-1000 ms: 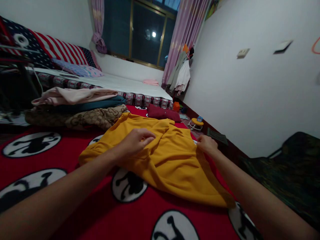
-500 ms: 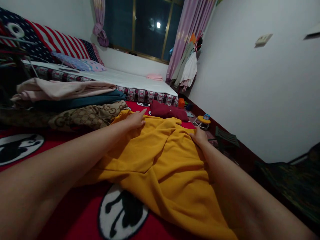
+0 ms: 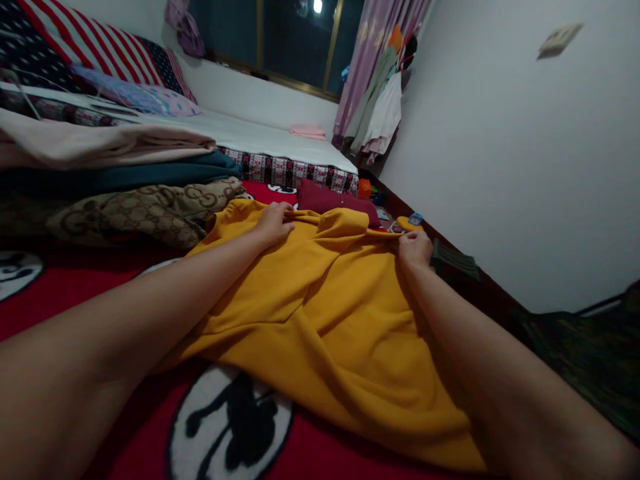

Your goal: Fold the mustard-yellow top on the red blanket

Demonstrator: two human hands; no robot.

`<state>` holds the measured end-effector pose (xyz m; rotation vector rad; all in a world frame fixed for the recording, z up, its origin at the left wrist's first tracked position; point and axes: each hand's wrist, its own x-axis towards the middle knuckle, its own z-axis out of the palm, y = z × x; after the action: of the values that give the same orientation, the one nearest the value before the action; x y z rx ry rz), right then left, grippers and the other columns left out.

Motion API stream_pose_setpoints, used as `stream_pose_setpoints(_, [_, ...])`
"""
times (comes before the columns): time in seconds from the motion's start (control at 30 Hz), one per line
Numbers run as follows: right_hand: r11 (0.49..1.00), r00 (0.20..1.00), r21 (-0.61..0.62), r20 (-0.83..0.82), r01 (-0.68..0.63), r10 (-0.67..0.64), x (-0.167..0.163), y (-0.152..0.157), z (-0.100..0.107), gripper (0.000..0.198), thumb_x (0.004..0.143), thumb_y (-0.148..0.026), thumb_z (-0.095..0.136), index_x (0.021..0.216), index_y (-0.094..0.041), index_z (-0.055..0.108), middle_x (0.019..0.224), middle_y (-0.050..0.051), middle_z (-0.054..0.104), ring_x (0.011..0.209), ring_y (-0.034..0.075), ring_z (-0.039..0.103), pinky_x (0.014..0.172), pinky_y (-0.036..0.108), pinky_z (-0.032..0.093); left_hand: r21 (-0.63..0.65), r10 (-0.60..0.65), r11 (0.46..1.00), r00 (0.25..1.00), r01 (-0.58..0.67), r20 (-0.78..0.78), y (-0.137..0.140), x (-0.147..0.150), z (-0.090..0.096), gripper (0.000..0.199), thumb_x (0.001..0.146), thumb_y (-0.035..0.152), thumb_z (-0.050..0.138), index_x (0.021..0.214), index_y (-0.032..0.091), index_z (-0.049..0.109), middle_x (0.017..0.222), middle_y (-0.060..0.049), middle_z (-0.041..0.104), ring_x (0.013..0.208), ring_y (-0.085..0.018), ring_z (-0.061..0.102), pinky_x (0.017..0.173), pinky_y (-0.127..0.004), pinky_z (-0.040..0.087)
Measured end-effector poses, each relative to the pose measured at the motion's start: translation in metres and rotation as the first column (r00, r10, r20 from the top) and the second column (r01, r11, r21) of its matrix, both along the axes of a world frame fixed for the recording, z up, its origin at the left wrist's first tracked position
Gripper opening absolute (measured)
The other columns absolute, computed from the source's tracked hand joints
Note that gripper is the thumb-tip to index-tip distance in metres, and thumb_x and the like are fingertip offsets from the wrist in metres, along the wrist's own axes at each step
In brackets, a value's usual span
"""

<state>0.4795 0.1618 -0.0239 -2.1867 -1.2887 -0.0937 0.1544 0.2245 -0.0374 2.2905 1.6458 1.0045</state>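
A mustard-yellow garment (image 3: 320,313) lies spread and creased on a red blanket (image 3: 65,293) printed with white circles. My left hand (image 3: 274,223) grips the garment's far edge on the left. On the right, my right hand (image 3: 414,248) is closed on the same far edge, which is lifted into a fold between the two hands. Both forearms stretch over the cloth.
A stack of folded cloths (image 3: 125,180), pink, teal and brown-patterned, sits at the left. A dark red folded cloth (image 3: 330,199) lies just beyond the garment. Behind are a mattress (image 3: 260,150), a window and hanging clothes (image 3: 383,113). Small items (image 3: 415,220) lie by the right wall.
Both hands reached forward from the garment's middle to its far edge and closed on it, raising a fold. The camera came lower and closer.
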Motion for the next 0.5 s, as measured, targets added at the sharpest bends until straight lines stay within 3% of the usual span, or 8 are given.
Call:
stream_pose_setpoints(0.1, [0.975, 0.977, -0.109, 0.068, -0.192, 0.2, -0.01, -0.006, -0.021, 0.039, 0.089, -0.028, 0.05, 0.123, -0.01, 0.054, 0.123, 0.017, 0.063, 0.114, 0.026, 0.058, 0.098, 0.034, 0.042, -0.143, -0.224, 0.967, 0.969, 0.209, -0.101, -0.001, -0.004, -0.004, 0.063, 0.077, 0.026, 0.056, 0.137, 0.009, 0.045, 0.143, -0.015, 0.047, 0.132, -0.025, 0.044, 0.111, -0.036, 0.033])
stream_pose_setpoints(0.17, [0.927, 0.926, -0.219, 0.16, -0.304, 0.342, -0.013, -0.012, -0.031, 0.044, 0.093, -0.033, 0.046, 0.132, -0.012, 0.049, 0.139, 0.017, 0.052, 0.128, 0.027, 0.047, 0.107, 0.038, 0.035, -0.225, -0.28, 0.942, 0.951, 0.247, -0.13, -0.008, -0.014, -0.001, 0.07, 0.076, 0.031, 0.057, 0.142, 0.011, 0.041, 0.154, -0.015, 0.033, 0.14, -0.028, 0.033, 0.115, -0.037, 0.027])
stream_pose_setpoints(0.23, [0.883, 0.875, -0.332, 0.24, -0.332, 0.42, -0.013, -0.019, -0.034, 0.048, 0.097, -0.036, 0.037, 0.138, -0.011, 0.044, 0.149, 0.017, 0.04, 0.137, 0.028, 0.036, 0.11, 0.041, 0.03, -0.307, -0.296, 0.918, 0.949, 0.252, -0.107, -0.021, -0.029, 0.005, 0.075, 0.072, 0.039, 0.063, 0.14, 0.013, 0.045, 0.156, -0.015, 0.028, 0.142, -0.031, 0.03, 0.115, -0.039, 0.027])
stream_pose_setpoints(0.3, [0.859, 0.862, -0.41, 0.265, -0.306, 0.433, -0.013, -0.025, -0.029, 0.048, 0.098, -0.037, 0.037, 0.137, -0.012, 0.045, 0.149, 0.017, 0.04, 0.138, 0.028, 0.036, 0.109, 0.04, 0.032, -0.379, -0.321, 0.875, 0.947, 0.301, 0.009, -0.043, -0.045, 0.01, 0.078, 0.068, 0.048, 0.067, 0.136, 0.013, 0.051, 0.152, -0.017, 0.037, 0.137, -0.033, 0.038, 0.111, -0.039, 0.034])
stream_pose_setpoints(0.37, [0.853, 0.873, -0.449, 0.263, -0.266, 0.411, -0.016, -0.031, -0.02, 0.043, 0.096, -0.035, 0.04, 0.131, -0.013, 0.052, 0.138, 0.017, 0.052, 0.128, 0.029, 0.048, 0.103, 0.039, 0.038, -0.415, -0.331, 0.836, 0.933, 0.358, 0.139, -0.07, -0.06, 0.015, 0.079, 0.067, 0.056, 0.067, 0.132, 0.013, 0.055, 0.142, -0.016, 0.051, 0.128, -0.031, 0.05, 0.103, -0.037, 0.043])
stream_pose_setpoints(0.43, [0.881, 0.888, -0.409, 0.275, -0.238, 0.368, -0.026, -0.037, -0.009, 0.039, 0.092, -0.029, 0.045, 0.127, -0.014, 0.055, 0.127, 0.016, 0.06, 0.117, 0.028, 0.056, 0.096, 0.037, 0.043, -0.413, -0.3, 0.842, 0.938, 0.347, 0.175, -0.102, -0.073, 0.019, 0.076, 0.069, 0.06, 0.065, 0.128, 0.013, 0.06, 0.132, -0.015, 0.06, 0.117, -0.03, 0.059, 0.097, -0.036, 0.047])
stream_pose_setpoints(0.5, [0.916, 0.881, -0.312, 0.318, -0.253, 0.351, -0.044, -0.041, -0.001, 0.044, 0.09, -0.024, 0.047, 0.134, -0.017, 0.05, 0.131, 0.015, 0.058, 0.114, 0.026, 0.058, 0.093, 0.034, 0.045, -0.378, -0.261, 0.881, 0.959, 0.283, 0.109, -0.134, -0.081, 0.023, 0.07, 0.071, 0.059, 0.064, 0.124, 0.014, 0.063, 0.127, -0.013, 0.064, 0.112, -0.029, 0.061, 0.094, -0.036, 0.048])
